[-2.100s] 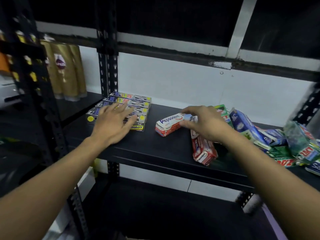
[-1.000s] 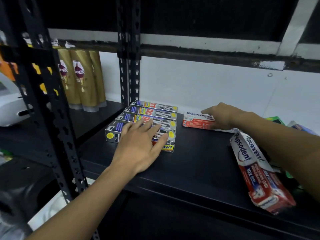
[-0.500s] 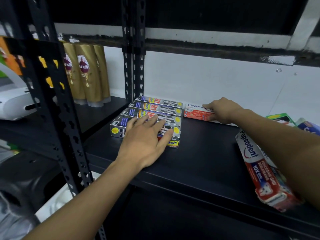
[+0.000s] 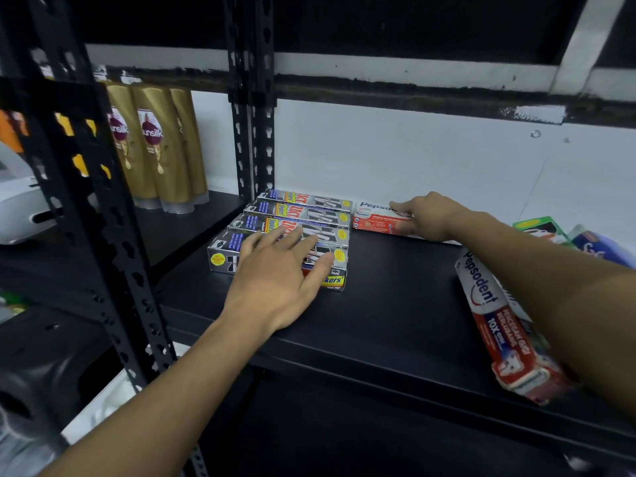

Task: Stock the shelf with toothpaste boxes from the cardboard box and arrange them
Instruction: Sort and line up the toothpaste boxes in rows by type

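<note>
Fingers (image 4: 306, 244) of the left hand (image 4: 275, 287) lie spread flat on four silver boxes (image 4: 309, 210) ranged at 10 o'clock, while the right hand (image 4: 426, 215) grips a red box (image 4: 375, 222) set beside them at 12, by the wall. Stocking looks partly done: a loose box (image 4: 495, 321) lies askew near the shelf (image 4: 395, 304) edge at 4 o'clock, and a pile (image 4: 543, 228) waits at 3. Bare shelf between offers room.

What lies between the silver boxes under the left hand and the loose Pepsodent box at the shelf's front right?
Nothing: in the head view that stretch is bare black shelf.
</note>
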The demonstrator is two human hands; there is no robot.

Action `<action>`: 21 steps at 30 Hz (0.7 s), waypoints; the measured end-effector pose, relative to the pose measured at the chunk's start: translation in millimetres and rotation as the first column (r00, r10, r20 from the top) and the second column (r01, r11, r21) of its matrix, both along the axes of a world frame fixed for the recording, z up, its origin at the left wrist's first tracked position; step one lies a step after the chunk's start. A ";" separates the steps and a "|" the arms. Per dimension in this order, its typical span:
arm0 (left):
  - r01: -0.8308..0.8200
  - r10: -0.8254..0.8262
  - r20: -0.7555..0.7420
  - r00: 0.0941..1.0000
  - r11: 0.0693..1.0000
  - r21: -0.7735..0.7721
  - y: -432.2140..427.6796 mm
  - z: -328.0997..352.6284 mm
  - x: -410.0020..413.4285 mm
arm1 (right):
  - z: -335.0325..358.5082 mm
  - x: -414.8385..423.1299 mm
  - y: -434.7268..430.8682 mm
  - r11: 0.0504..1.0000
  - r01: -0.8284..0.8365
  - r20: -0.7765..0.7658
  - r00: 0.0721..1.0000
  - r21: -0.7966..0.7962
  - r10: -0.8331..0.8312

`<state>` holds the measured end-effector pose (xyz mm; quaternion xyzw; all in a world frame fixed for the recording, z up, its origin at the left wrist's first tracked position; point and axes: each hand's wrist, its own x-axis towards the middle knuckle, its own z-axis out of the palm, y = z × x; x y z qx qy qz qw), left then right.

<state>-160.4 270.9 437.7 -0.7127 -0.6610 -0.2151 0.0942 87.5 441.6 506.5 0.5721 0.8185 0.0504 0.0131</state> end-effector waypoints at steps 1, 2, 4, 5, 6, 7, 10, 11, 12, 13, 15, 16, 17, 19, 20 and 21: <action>0.000 0.000 0.001 1.000 1.000 0.006 0.2 -0.3 -0.2 | 1.7 1.2 -2.0 1.000 0.000 -0.047 0.999 -0.006 0.000; -0.001 0.001 0.001 1.000 1.000 0.012 0.4 -0.4 -0.2 | 4.7 2.8 -5.4 1.000 -0.010 -0.082 0.997 -0.007 0.010; 0.000 0.000 -0.002 1.000 1.000 0.021 0.6 -0.9 0.2 | 14.4 7.7 -17.0 0.999 -0.040 -0.107 0.994 -0.007 0.039; 0.001 -0.001 -0.003 1.000 1.000 0.021 0.3 -1.1 0.4 | 20.5 11.2 -25.8 0.998 -0.055 -0.107 0.993 -0.008 0.054; 0.002 -0.002 -0.003 1.000 1.000 0.019 0.3 -1.1 0.4 | 26.9 15.2 -37.0 0.998 -0.067 -0.113 0.991 -0.008 0.066; 0.002 -0.002 0.000 1.000 1.000 0.017 0.5 -1.1 0.0 | 33.1 20.8 -49.5 0.997 -0.072 -0.131 0.989 -0.008 0.071; 0.003 -0.003 0.006 1.000 1.000 0.012 0.1 -0.2 -1.0 | 45.9 41.6 -92.9 0.997 -0.073 -0.211 0.975 0.008 0.073; 0.005 -0.005 0.006 1.000 1.000 0.009 0.0 0.1 -1.0 | 48.0 49.2 -108.7 0.997 -0.072 -0.233 0.970 0.015 0.074; 0.006 -0.006 0.004 1.000 1.000 0.007 0.3 0.5 -1.6 | 48.8 55.9 -123.7 0.997 -0.070 -0.257 0.964 0.022 0.073; 0.005 -0.005 0.001 1.000 1.000 0.005 0.0 0.7 -1.1 | 48.5 62.5 -139.9 0.998 -0.064 -0.280 0.958 0.024 0.068; -0.001 0.001 -0.006 1.000 1.000 0.002 -0.5 1.3 -0.9 | 45.7 70.2 -172.6 0.999 -0.049 -0.318 0.947 0.021 0.053; -0.003 0.003 -0.009 1.000 1.000 0.000 -0.7 1.3 -0.5 | 42.3 72.0 -188.8 0.999 -0.036 -0.331 0.943 0.020 0.041; -0.003 0.003 -0.011 1.000 1.000 0.000 -0.9 1.5 -0.2 | 37.2 72.6 -204.9 0.999 -0.019 -0.346 0.938 0.028 0.028; -0.002 0.003 -0.018 1.000 1.000 0.003 -1.3 1.2 0.2 | 20.6 71.8 -235.3 0.995 0.035 -0.372 0.928 0.098 0.004; -0.002 0.003 -0.021 1.000 1.000 0.007 -1.4 1.2 0.1 | 10.2 70.4 -248.9 0.986 0.074 -0.386 0.922 0.147 -0.012; -0.002 0.002 -0.025 1.000 1.000 0.011 -1.2 1.0 -0.2 | -0.5 68.1 -261.0 0.974 0.119 -0.406 0.913 0.194 -0.030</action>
